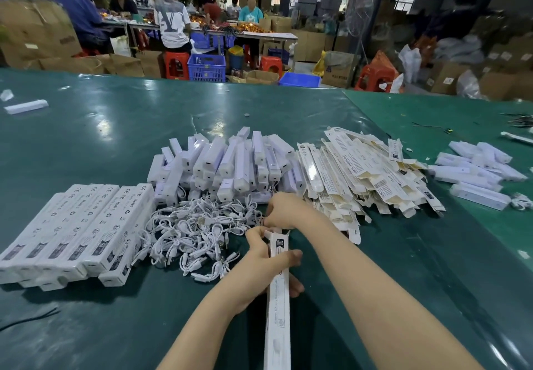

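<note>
One long white carton (278, 297), a slim square-section cardboard box with printed labels, has its long axis running straight away from you and its far end pointing at the piles. Your left hand (265, 263) wraps its fingers round the carton near that end. Your right hand (284, 211) has its fingers curled, pinching the end flap. Just left of your fingertips is a tangle of white rubbery cables (196, 231), too many to count. Further left are packed cartons (78, 225), roughly six on top. Beyond your fingers lie glossy white plastic bars (225, 162), dozens of them. To their right are flat unfolded cartons (360, 173), on a green table (115, 127).
</note>
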Demonstrator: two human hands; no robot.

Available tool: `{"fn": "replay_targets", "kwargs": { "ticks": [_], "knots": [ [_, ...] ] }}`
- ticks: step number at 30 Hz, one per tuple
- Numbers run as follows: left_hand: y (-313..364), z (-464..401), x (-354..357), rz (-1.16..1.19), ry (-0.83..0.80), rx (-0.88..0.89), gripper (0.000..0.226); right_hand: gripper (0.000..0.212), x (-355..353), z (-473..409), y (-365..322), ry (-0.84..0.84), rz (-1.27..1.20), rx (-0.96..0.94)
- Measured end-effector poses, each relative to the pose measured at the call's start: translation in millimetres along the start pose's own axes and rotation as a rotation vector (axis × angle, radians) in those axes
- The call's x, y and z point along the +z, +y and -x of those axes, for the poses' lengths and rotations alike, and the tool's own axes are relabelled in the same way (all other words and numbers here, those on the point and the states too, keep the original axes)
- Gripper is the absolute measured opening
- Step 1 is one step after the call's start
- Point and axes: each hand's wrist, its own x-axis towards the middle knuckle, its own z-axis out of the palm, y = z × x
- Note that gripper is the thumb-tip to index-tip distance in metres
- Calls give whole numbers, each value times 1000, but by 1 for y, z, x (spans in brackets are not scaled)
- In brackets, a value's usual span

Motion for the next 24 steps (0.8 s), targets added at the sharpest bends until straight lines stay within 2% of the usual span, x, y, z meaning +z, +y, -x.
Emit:
{"fn": "replay_targets", "kwargs": {
  "ticks": [3, 6, 10, 11, 13, 16, 18, 20, 24],
  "knots": [
    [0, 1, -1, -4, 3, 18, 53, 26, 2, 2, 9, 13, -80, 16],
    [-2, -1, -2, -11, 11, 25, 49, 13, 6, 15, 31, 129, -362, 37],
    [-4, -2, -2, -30, 37, 32, 43, 9, 14, 38, 57, 537, -837, 48],
    [-3, -2, 0, -21, 47, 35, 40, 8, 15, 45, 61, 567, -972, 18],
    [-2, -4, 3, 15, 99, 37, 30, 11, 18, 60, 65, 490, -1194, -63],
    [-1, -6, 6, 37, 177, 45, 23, 14, 28, 78, 65, 333, -1194, -181],
    [-1, -5, 7, 5, 170, 64, 27, 12, 39, 83, 58, 322, -1104, -213],
    [-2, -4, 8, 0, 172, 76, 35, 12, 49, 84, 49, 406, -1096, -179],
    [-5, -6, 8, 19, 206, 130, 47, 12, 63, 87, 33, 708, -1045, -165]
  ]
}}
